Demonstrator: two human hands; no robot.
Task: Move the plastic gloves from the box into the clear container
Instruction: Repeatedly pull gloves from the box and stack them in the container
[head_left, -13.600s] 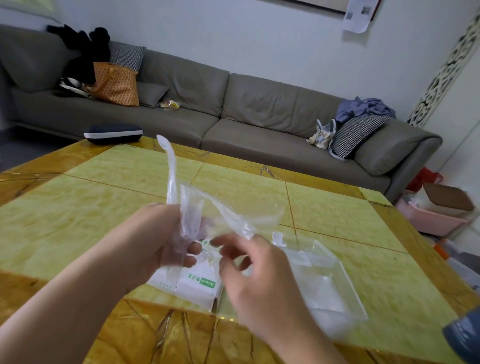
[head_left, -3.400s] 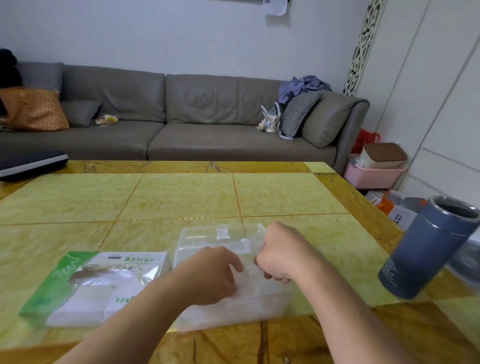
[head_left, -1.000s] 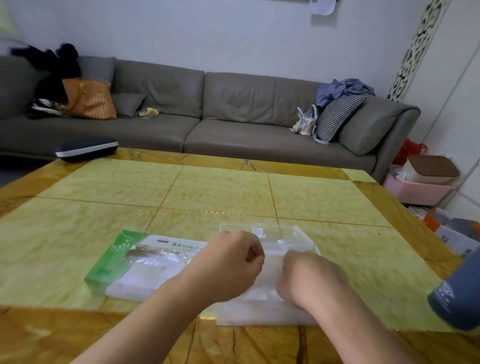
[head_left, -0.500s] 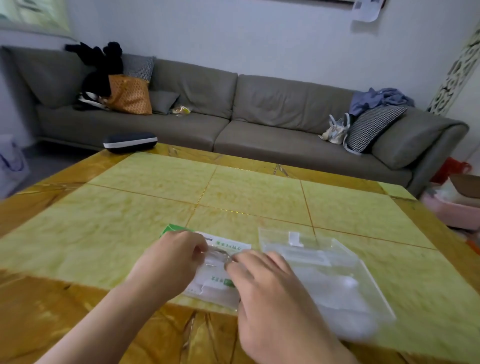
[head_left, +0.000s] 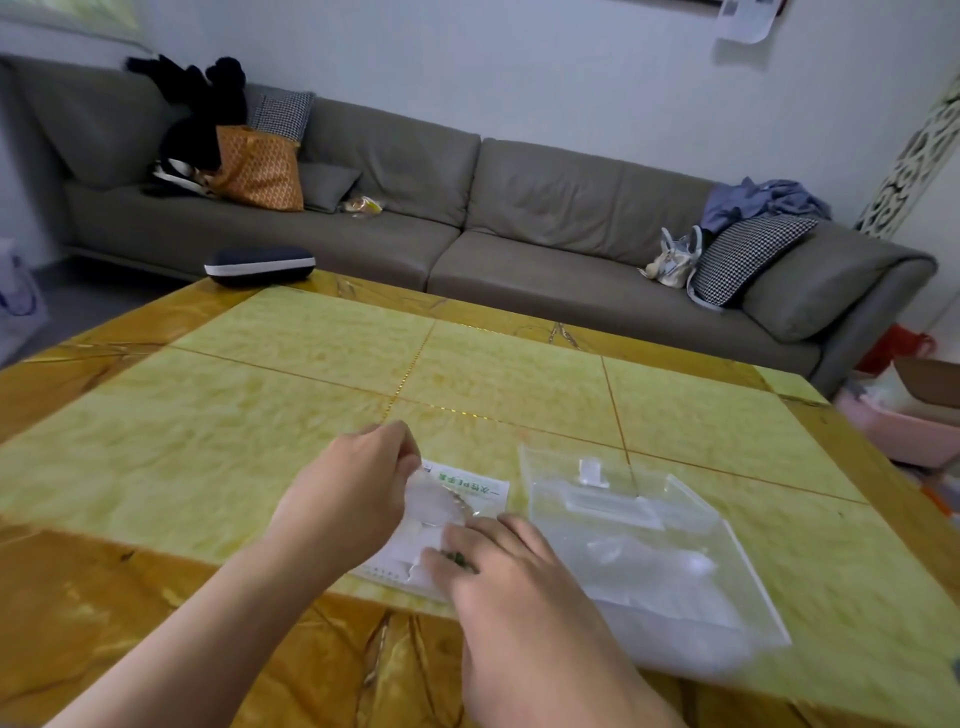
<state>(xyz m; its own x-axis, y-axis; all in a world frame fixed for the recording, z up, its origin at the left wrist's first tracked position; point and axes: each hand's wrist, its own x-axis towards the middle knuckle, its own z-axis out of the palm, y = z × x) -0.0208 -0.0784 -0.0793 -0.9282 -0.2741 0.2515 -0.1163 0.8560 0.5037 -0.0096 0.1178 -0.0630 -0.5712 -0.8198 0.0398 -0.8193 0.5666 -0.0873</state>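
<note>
The white and green glove box (head_left: 470, 486) lies flat on the yellow table near its front edge, mostly covered by my hands. Crinkled clear plastic gloves (head_left: 434, 506) bulge from its opening. My left hand (head_left: 353, 499) sits over the box's left part with its fingers curled at the gloves. My right hand (head_left: 498, 566) reaches onto the box's near end, fingertips pinching at the plastic. Just right of the box stands the clear container (head_left: 727, 525), with a pile of clear gloves (head_left: 644, 566) inside it.
A dark case with a white stripe (head_left: 260, 265) lies at the table's far left corner. Behind the table runs a grey sofa (head_left: 519, 208) with bags and cushions. A pink bin (head_left: 904, 431) stands on the floor to the right.
Both hands left the clear container and moved left onto the glove box. In the last half second my right hand slid nearer, and my left hand's fingers rose at the gloves.
</note>
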